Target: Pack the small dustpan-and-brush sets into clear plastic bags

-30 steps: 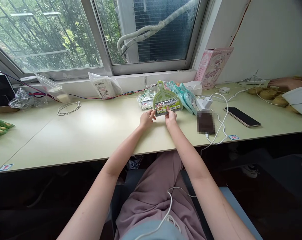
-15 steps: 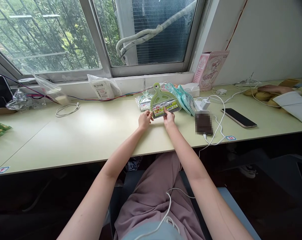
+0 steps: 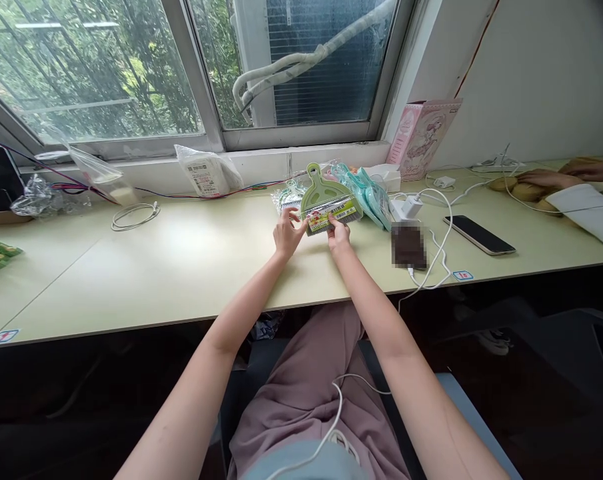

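Note:
A green mini dustpan (image 3: 326, 189) with a round handle hole tilts up from the table. Across its lower part runs a dark-bristled brush with a yellow-green printed label (image 3: 332, 215). My right hand (image 3: 339, 235) grips this dustpan set at the bottom edge, thumb on the front. At the left corner of the label is my left hand (image 3: 287, 233), its fingers raised and apart, the thumb at or touching the corner. Just behind lie a clear-wrapped pack (image 3: 287, 196) and teal wrapped items (image 3: 371, 193).
To the right are a white charger (image 3: 406, 208) with cables, a pixelated dark object (image 3: 408, 245) and a black phone (image 3: 480, 235). A pink box (image 3: 421, 140) stands by the wall. Another person's hand (image 3: 548, 179) rests at far right. A coiled cable (image 3: 135, 217) lies left.
My left hand has lifted its fingers and spread them, with the thumb staying near the label's corner. My right hand keeps its grip on the dustpan set. The view has shifted slightly.

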